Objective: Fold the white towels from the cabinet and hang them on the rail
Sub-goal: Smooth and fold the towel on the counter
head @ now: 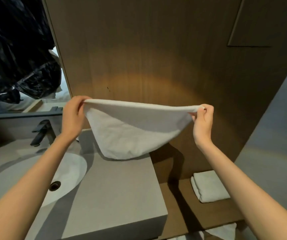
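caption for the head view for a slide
Left hand and right hand pinch a white towel stretched over the counter.

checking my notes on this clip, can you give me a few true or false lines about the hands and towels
Both the left hand and the right hand pinch the top edge of the white towel. True.
That towel lies flat on the counter. False: it hangs between the hands, over the counter.
A folded towel sits on the wooden shelf at the right. True.
The right hand rests on the tap. False: it holds the towel; nothing touches the tap.
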`<action>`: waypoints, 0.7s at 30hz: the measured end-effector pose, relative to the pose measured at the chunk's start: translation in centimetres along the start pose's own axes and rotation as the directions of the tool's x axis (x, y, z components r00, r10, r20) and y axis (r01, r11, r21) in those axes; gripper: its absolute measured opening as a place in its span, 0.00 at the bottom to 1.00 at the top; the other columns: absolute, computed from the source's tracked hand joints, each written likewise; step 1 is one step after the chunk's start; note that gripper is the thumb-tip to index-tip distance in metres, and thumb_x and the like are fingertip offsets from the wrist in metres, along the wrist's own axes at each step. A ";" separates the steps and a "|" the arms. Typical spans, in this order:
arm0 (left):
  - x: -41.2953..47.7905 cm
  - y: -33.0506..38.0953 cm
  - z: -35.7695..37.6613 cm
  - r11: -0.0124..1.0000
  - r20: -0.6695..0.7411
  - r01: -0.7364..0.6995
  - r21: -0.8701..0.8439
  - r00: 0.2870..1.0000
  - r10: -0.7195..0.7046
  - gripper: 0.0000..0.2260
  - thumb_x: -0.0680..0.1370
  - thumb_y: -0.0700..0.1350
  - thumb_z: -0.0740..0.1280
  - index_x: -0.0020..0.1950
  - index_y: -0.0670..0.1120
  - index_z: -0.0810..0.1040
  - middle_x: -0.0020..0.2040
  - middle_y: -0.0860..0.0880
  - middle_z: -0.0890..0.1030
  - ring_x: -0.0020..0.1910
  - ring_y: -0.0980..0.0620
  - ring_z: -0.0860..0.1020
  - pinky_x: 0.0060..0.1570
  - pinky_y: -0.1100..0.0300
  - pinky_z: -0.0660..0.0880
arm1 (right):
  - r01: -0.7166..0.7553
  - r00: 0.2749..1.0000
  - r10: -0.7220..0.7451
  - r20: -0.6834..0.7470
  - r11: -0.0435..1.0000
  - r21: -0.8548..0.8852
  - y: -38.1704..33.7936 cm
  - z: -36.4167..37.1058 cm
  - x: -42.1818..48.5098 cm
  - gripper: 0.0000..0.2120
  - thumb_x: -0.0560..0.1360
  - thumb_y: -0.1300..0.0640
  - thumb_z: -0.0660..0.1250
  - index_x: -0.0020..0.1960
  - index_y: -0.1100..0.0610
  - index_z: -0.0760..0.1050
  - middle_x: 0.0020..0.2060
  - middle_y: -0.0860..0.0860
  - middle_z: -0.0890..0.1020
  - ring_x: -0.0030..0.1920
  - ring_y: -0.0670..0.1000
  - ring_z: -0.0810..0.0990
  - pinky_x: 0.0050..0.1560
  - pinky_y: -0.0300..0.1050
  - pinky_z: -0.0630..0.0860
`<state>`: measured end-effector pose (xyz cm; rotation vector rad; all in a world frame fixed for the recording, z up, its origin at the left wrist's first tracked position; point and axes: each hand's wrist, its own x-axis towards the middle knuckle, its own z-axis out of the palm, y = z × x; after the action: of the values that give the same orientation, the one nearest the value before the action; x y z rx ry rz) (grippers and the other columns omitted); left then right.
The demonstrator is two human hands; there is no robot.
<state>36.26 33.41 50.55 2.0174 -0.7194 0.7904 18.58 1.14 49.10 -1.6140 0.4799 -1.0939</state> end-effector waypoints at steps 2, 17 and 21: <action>-2.6 -0.4 -0.4 1.000 -0.004 0.005 0.014 1.000 -0.005 0.10 0.81 0.36 0.59 0.56 0.44 0.78 0.51 0.52 0.78 0.51 0.57 0.72 0.51 0.66 0.68 | -0.006 0.999 0.006 -0.032 1.000 -0.012 1.7 -0.7 -2.0 0.06 0.84 0.56 0.52 0.59 0.54 0.64 0.46 0.42 0.70 0.48 0.43 0.73 0.49 0.29 0.72; -16.9 -7.1 2.8 0.770 0.275 0.613 -0.176 0.782 -0.559 0.04 0.78 0.42 0.68 0.51 0.45 0.80 0.48 0.46 0.82 0.48 0.49 0.78 0.48 0.58 0.72 | -0.308 0.944 0.327 0.039 0.919 -0.245 13.1 -5.5 -17.1 0.07 0.84 0.57 0.52 0.53 0.58 0.67 0.42 0.51 0.74 0.42 0.45 0.73 0.38 0.31 0.70; -17.8 -8.6 4.7 0.803 0.323 0.594 -0.059 0.772 -0.547 0.03 0.78 0.40 0.67 0.48 0.47 0.79 0.45 0.47 0.81 0.47 0.47 0.78 0.48 0.57 0.69 | -0.364 0.914 0.403 0.051 0.867 -0.340 15.3 -5.7 -18.2 0.08 0.84 0.56 0.52 0.51 0.58 0.66 0.42 0.54 0.75 0.43 0.50 0.74 0.38 0.42 0.70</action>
<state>32.33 37.17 30.96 2.0588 -0.2658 0.0679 8.16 6.78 27.68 -1.7559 0.8962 -0.6324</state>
